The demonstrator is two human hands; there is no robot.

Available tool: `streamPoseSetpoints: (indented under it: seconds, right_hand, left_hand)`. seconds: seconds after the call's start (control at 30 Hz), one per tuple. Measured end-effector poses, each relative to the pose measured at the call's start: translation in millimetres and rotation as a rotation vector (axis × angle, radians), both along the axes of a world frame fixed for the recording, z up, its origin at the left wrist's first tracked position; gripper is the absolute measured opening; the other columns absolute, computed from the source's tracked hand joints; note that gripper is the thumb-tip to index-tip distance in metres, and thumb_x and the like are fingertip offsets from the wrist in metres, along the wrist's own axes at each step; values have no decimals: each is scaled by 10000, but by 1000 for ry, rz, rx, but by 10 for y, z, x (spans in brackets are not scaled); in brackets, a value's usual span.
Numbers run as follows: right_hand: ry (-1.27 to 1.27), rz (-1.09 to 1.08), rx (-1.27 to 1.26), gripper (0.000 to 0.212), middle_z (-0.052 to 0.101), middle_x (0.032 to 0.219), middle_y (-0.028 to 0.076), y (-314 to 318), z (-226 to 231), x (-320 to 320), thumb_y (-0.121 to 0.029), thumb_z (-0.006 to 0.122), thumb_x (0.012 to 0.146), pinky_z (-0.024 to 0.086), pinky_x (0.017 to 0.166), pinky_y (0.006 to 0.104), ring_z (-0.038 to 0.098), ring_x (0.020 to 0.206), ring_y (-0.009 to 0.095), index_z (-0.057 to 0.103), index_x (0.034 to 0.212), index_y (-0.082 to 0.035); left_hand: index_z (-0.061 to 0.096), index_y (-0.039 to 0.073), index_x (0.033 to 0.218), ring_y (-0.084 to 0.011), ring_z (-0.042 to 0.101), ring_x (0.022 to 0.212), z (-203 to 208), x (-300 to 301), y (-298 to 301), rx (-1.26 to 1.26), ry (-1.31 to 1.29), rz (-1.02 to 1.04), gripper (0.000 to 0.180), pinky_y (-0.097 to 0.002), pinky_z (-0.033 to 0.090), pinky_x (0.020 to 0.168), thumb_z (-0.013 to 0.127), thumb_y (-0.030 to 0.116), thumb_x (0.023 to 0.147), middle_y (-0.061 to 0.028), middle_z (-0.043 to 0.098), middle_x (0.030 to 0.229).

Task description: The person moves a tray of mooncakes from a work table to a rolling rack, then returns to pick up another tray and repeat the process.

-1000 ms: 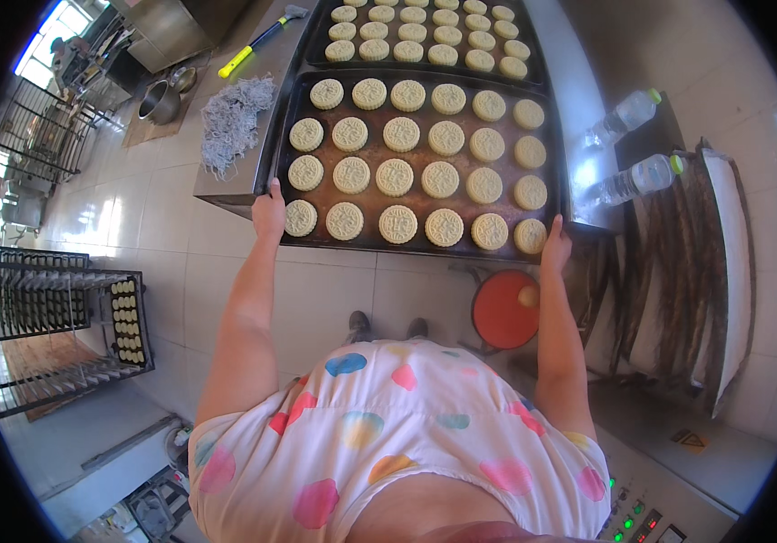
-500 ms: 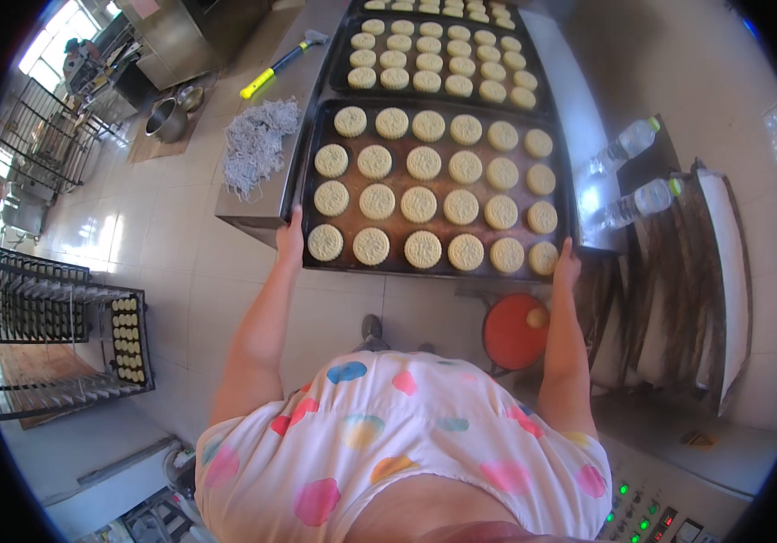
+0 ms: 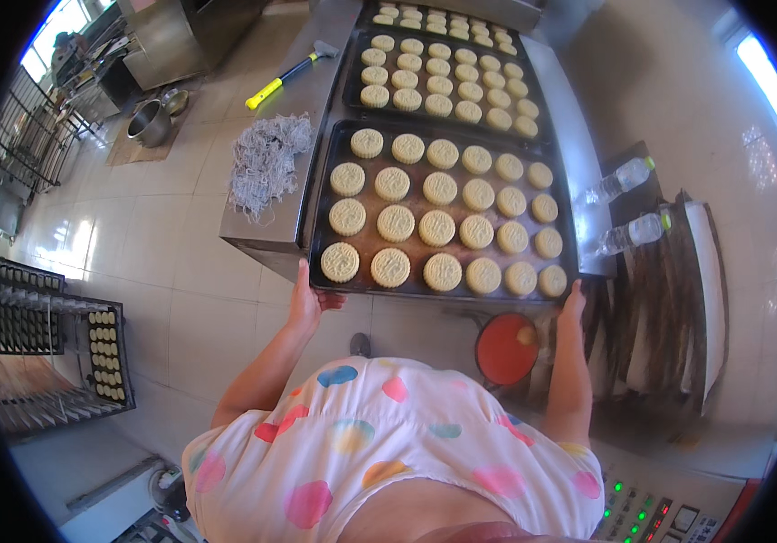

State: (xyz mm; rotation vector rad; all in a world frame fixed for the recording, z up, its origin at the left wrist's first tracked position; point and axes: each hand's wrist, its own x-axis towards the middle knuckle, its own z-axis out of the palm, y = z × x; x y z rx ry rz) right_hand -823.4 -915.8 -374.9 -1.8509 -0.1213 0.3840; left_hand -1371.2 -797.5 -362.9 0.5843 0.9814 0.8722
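A dark baking tray (image 3: 420, 291) bears rows of round, pale mooncakes (image 3: 437, 228) with stamped tops. It lies on the metal bench, its near edge jutting out toward me. My left hand (image 3: 310, 297) is at the near left corner, thumb up along the side and fingers beneath the edge. At the near right corner my right hand (image 3: 574, 299) grips the same tray, its fingers partly hidden under the rim. Just beyond, a second tray (image 3: 349, 89) of mooncakes lies close against the first, and a further one is partly cut off at the top.
Left on the bench (image 3: 257, 237) lie a heap of grey string (image 3: 266, 163) and a yellow-and-black-handled tool (image 3: 289, 74). Two clear bottles (image 3: 628, 235) stand right. Below are a red round stool (image 3: 504, 351) and, far left, a rack (image 3: 126, 362) holding trays.
My left hand has shifted from the tray's left side to its corner, its fingers now showing under the near edge. The whole view has shifted slightly; the right hand keeps its corner.
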Motion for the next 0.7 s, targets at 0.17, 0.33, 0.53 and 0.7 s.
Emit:
streamPoseSetpoints:
  seconds: [0.17,0.33,0.53,0.7]
  right_hand:
    - [85,40,19,489,594,793,87,257,77,59,-458,524,861,430,421,344,554,603,203,585,941,21]
    - [152,84,62,471,593,792,85,437,-21,111,-450,502,873,437,408,332,573,630,199,578,970,4]
    - [172,100,35,488,606,836,83,520,79,24,-481,490,866,477,447,328,583,664,208,566,1015,-22]
    - [212,141,68,484,605,910,80,478,109,13,-487,495,862,518,543,359,592,773,215,552,1064,-51]
  left_hand:
    - [579,2,993,-207,641,599,163,-14,145,25,-9,18,724,-292,536,526,305,656,849,-154,649,754]
    - [582,4,991,-200,641,615,118,62,417,27,68,30,726,-289,534,536,313,661,845,-152,651,757]
    - [591,2,937,-192,630,568,125,184,438,41,167,139,722,-267,516,484,342,672,830,-134,640,708]
    - [582,11,884,-179,601,489,48,357,510,14,306,341,688,-249,471,395,381,666,819,-105,619,655]
